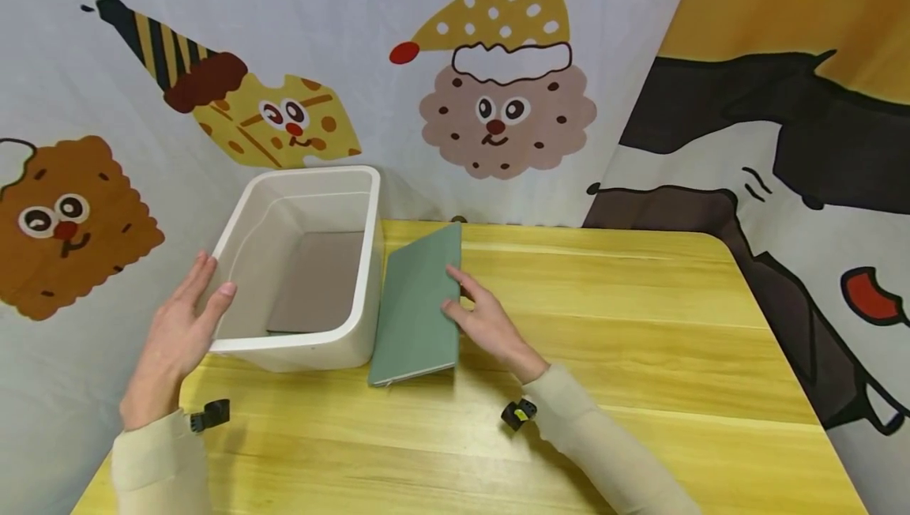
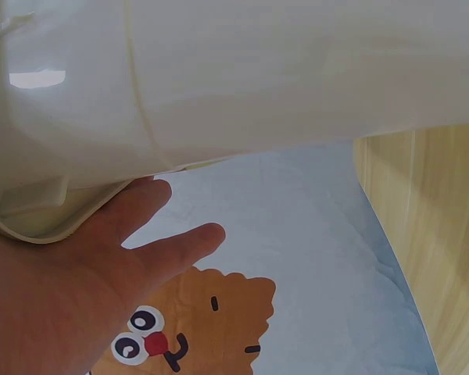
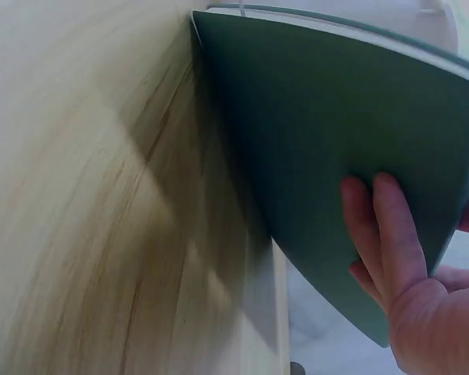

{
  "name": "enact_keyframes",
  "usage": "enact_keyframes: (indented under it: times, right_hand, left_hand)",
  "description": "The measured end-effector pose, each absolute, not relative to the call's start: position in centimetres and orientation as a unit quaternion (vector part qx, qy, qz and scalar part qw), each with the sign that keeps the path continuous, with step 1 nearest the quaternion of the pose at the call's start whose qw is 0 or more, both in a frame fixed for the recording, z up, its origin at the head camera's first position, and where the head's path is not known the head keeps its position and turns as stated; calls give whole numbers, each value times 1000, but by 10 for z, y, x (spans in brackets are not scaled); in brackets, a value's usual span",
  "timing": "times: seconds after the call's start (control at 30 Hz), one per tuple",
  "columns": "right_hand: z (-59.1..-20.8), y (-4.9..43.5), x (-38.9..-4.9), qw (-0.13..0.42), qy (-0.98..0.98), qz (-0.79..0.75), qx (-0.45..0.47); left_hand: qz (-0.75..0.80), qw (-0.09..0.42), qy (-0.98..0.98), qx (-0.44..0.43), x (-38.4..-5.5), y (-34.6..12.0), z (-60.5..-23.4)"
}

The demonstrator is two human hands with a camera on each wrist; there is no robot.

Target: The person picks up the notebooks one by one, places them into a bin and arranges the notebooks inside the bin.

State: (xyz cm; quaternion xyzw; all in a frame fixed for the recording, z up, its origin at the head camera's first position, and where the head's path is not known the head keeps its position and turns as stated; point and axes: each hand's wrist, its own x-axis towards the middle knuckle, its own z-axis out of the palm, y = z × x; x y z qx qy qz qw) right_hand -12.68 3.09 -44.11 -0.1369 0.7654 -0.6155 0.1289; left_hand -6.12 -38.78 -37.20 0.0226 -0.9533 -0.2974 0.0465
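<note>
A green notebook point(image 1: 419, 306) stands tilted on the table, its left edge low beside the white bin and its right edge raised. My right hand point(image 1: 490, 325) grips that raised edge, with thumb on the upper cover; in the right wrist view several fingers point(image 3: 399, 242) lie against the underside. The white bin point(image 1: 313, 353) stands at the left, and a grey-brown flat thing, book-like, lies on its floor point(image 1: 320, 278). My left hand point(image 1: 178, 325) rests at the bin's left rim, thumb over the rim and fingers along the outer wall.
The wooden table point(image 1: 604, 325) extends to the right of the notebook. Behind it hangs a cloth point(image 1: 398, 120) printed with cartoon biscuits, close to the bin's back. A dark strap with a small buckle point(image 1: 519, 414) sits at the right wrist, another point(image 1: 210, 415) at the left.
</note>
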Motion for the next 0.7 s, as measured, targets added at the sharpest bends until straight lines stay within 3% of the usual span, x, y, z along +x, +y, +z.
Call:
enact_keyframes:
  times: [0.37,0.7]
  right_hand:
    - [-439,32,-124,141,728,-657,-134]
    - [-416,36,-115,117,729,-665,-113]
  left_hand:
    - [-297,47,-954,23,-62,-386,-372]
    - [-299,49,-953,26,-62,-388,-372]
